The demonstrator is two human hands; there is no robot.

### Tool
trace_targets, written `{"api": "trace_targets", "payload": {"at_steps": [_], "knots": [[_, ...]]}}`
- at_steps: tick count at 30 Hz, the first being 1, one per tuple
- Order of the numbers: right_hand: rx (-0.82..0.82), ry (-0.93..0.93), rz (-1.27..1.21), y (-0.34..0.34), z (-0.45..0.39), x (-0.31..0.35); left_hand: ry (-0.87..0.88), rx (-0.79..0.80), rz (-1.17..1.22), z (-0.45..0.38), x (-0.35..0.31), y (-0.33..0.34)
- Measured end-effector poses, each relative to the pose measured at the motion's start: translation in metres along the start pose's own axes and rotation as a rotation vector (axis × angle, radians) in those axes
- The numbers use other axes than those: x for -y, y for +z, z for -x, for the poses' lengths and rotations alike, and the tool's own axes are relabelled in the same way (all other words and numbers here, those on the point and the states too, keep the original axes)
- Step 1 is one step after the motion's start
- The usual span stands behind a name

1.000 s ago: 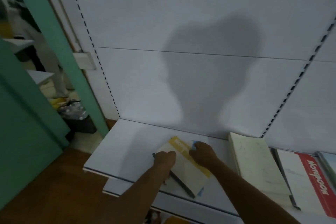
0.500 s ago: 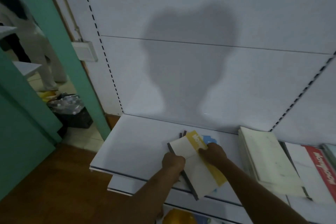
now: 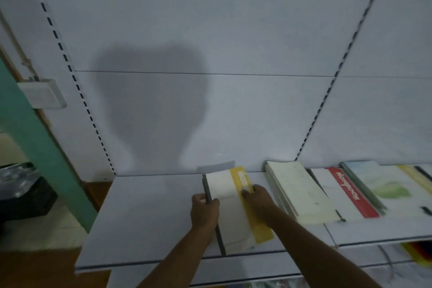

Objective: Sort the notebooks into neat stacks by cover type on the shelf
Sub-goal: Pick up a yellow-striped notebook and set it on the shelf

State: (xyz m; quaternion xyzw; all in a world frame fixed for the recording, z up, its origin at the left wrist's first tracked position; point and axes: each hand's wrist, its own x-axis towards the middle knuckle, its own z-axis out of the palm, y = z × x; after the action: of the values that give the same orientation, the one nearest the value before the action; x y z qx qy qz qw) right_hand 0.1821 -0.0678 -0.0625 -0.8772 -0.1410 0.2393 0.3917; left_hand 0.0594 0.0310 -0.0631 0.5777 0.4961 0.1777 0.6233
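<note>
1. A white notebook with a yellow band is seen lying flat on the white shelf, its long side running from the back panel toward the front edge.
2. A dark spine is shown along the notebook's left edge, and the yellow band with white lettering along its right side.
3. The left hand is placed at the spine, with its fingers curled over the dark edge and onto the white cover, so the notebook is gripped there.
4. The right hand is set on the yellow band, with its fingers bent and pressed onto the cover; whether the far edge is hooked cannot be told.
5. Just beside the right forearm, a cream notebook stack is laid on the same shelf.
6. Next to it, a white notebook with a red band is seen, partly covered by the cream stack.
7. Farther right, a notebook with a pale green cover is placed, blurred at the frame's edge.
8. A head-shaped shadow is cast on the white back panel.
9. At far left, a green door frame and a dark bin on the floor are visible.
</note>
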Motion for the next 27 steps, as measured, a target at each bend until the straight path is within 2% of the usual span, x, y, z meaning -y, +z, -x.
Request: {"api": "trace_targets", "payload": {"at_steps": [4,7,14,19,22,27], "knots": [[-0.223,0.048,-0.207,-0.057,0.022,-0.006,0.16,0.23,-0.07,0.025,-0.017,0.041],[-0.409,0.044,-0.282,-0.115,0.043,-0.022,0.349,0.385,-0.166,0.06,-0.029,0.085],[-0.713,0.13,-0.588,-0.261,0.123,-0.111,0.602,0.712,-0.339,0.169,-0.043,0.206],[-0.855,0.219,-0.635,-0.343,0.198,-0.195,0.623,0.967,-0.359,0.27,-0.023,0.281],[-0.915,0.284,-0.64,-0.374,0.246,-0.245,0.677,1.051,-0.442,0.322,-0.003,0.318],[-1.011,0.313,-0.697,-0.408,0.311,-0.311,0.644,1.18,-0.447,0.395,0.029,0.366]]}}
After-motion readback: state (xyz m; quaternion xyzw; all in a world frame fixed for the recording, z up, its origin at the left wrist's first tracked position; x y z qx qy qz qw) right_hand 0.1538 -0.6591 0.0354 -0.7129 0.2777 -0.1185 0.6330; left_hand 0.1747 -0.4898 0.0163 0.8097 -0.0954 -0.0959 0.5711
